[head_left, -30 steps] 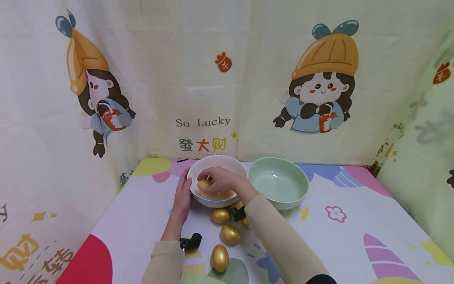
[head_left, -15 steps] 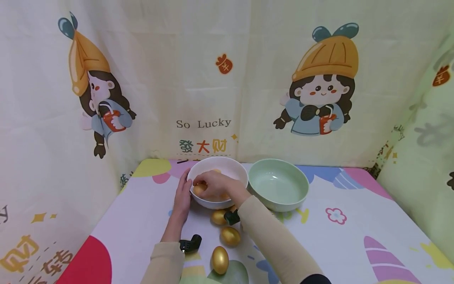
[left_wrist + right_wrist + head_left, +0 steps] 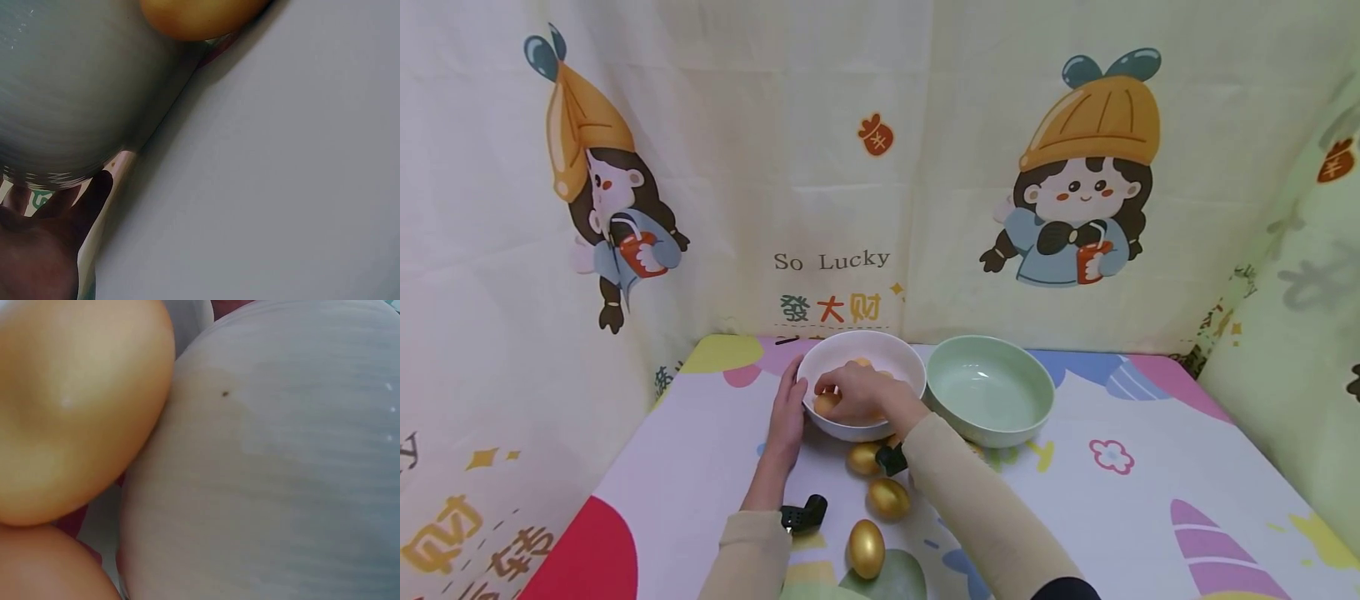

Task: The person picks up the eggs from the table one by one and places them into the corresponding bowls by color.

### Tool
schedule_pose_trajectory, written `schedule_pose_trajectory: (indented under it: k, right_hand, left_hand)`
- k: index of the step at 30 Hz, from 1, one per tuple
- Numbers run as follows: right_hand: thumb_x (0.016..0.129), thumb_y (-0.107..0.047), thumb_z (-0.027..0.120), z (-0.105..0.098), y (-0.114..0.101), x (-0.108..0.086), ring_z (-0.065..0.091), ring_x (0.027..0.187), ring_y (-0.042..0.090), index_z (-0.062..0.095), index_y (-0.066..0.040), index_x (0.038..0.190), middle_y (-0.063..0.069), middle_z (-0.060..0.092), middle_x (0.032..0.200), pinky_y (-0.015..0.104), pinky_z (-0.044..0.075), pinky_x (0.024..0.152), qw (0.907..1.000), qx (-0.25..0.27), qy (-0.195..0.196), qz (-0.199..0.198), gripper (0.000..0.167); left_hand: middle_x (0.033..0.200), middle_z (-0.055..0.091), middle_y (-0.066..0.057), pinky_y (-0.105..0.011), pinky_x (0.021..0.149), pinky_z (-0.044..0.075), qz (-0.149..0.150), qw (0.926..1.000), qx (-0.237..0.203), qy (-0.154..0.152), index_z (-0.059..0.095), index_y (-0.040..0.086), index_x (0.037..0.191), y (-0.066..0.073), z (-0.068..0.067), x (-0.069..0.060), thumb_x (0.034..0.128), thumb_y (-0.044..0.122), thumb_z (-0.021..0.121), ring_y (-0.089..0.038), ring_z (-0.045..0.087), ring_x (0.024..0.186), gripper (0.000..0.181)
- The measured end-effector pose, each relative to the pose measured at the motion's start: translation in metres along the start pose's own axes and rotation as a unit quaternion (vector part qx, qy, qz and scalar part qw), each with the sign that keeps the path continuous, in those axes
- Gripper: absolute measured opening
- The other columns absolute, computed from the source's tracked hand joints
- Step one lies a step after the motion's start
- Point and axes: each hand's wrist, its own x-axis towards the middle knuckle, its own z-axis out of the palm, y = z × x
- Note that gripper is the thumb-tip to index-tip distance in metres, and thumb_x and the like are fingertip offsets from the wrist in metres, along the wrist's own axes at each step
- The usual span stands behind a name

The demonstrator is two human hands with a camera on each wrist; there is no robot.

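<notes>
A white bowl (image 3: 895,354) stands at the back of the table with several golden eggs inside. My left hand (image 3: 786,417) rests along its left outer side, fingers fairly straight against the wall; in the left wrist view those fingers (image 3: 94,200) touch the bowl. My right hand (image 3: 859,390) is down inside the bowl, thumb and fingers about a golden egg (image 3: 826,406) near the left wall. The hand hides part of the other eggs. In the right wrist view a golden egg (image 3: 75,406) outside the bowl looms close, and no fingers show clearly.
A light green bowl (image 3: 988,387) stands directly right of the white one. In front lie loose golden eggs, among them a middle egg (image 3: 889,498) and a nearest egg (image 3: 867,549); my right forearm partly covers others. Printed cloth hangs behind and at both sides.
My right hand has lowered the golden egg from higher in the white bowl toward its left wall, then shifted only slightly. The left hand stays at the bowl's side.
</notes>
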Motion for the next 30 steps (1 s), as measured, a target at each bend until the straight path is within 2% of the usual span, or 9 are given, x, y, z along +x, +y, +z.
schedule_pose_trajectory:
  k: [5, 8, 16, 23, 30]
  right_hand:
    - [0.091, -0.026, 0.074, -0.004, 0.002, -0.004, 0.059, 0.106, 0.013, 0.067, -0.021, 0.131, -0.007, 0.066, 0.119, 0.03, 0.05, 0.092, 0.9998, 0.017, -0.001, 0.011, 0.041]
    - [0.09, -0.027, 0.076, -0.008, 0.003, -0.006, 0.06, 0.108, 0.015, 0.065, -0.019, 0.134, -0.002, 0.066, 0.124, 0.029, 0.051, 0.093, 0.9996, 0.025, 0.001, 0.012, 0.046]
    - [0.089, -0.029, 0.078, -0.015, 0.007, -0.011, 0.059, 0.108, 0.017, 0.062, -0.016, 0.138, 0.002, 0.064, 0.127, 0.026, 0.049, 0.094, 0.9994, 0.036, 0.002, 0.004, 0.053]
    - [0.091, -0.028, 0.077, -0.023, 0.012, -0.02, 0.057, 0.116, 0.023, 0.058, -0.011, 0.141, 0.01, 0.061, 0.133, 0.033, 0.046, 0.101, 0.9983, 0.058, 0.005, -0.008, 0.057]
    - [0.091, -0.032, 0.076, -0.032, 0.014, -0.029, 0.056, 0.12, 0.021, 0.059, -0.015, 0.14, 0.003, 0.062, 0.131, 0.036, 0.045, 0.103, 0.999, 0.025, 0.034, -0.018, 0.054]
  left_hand:
    - [0.16, 0.031, 0.008, -0.057, 0.113, 0.031, 0.0, 1.0, -0.001, -0.001, 0.033, 0.036, 0.157, 0.0, 0.001, -0.001, 0.1068, 0.044, 0.041, -0.024, 0.03, 0.145, 0.051]
    - [0.159, 0.033, 0.009, -0.055, 0.114, 0.03, 0.003, 1.0, -0.003, 0.001, 0.034, 0.037, 0.156, 0.0, 0.001, 0.0, 0.1071, 0.043, 0.04, -0.023, 0.032, 0.144, 0.049]
    - [0.158, 0.034, 0.01, -0.054, 0.113, 0.032, 0.009, 1.0, -0.002, 0.001, 0.034, 0.036, 0.156, -0.001, 0.0, 0.0, 0.1072, 0.043, 0.04, -0.021, 0.034, 0.142, 0.05]
    - [0.161, 0.03, 0.009, -0.054, 0.115, 0.029, 0.008, 1.0, 0.004, 0.001, 0.03, 0.032, 0.159, -0.003, -0.001, 0.001, 0.1075, 0.043, 0.039, -0.022, 0.029, 0.147, 0.053]
    - [0.161, 0.029, 0.01, -0.052, 0.116, 0.029, 0.007, 1.0, -0.005, -0.002, 0.032, 0.036, 0.157, -0.003, 0.0, 0.002, 0.1076, 0.043, 0.038, -0.021, 0.031, 0.145, 0.051]
